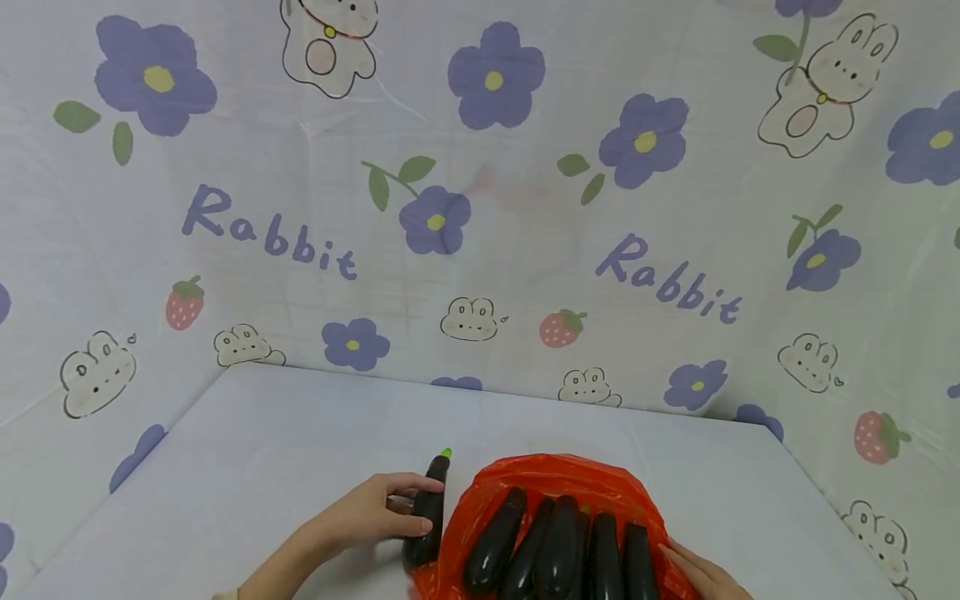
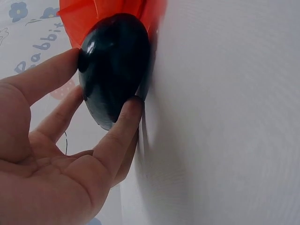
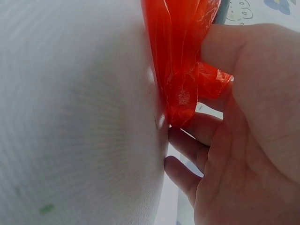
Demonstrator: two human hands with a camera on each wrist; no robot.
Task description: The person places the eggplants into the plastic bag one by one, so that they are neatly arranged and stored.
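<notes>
In the head view, a glossy black eggplant (image 1: 430,518) with a bright green tip lies left of a red plastic bag (image 1: 555,467). My left hand (image 1: 386,507) grips it from the left, thumb near its lower half and fingers over its upper half. The left wrist view shows the rounded end of that eggplant (image 2: 115,65) between thumb and fingers, close to the white tabletop. Several more dark eggplants (image 1: 558,546) lie side by side inside the open bag. On its right side, my right hand (image 1: 701,573) holds the bag's edge (image 3: 183,89) between thumb and fingers.
The white table (image 1: 330,433) extends back to a hanging cloth (image 1: 480,275) printed with purple flowers, rabbits and strawberries. That cloth also runs along both sides of the table. The bag sits at the near side, between the hands.
</notes>
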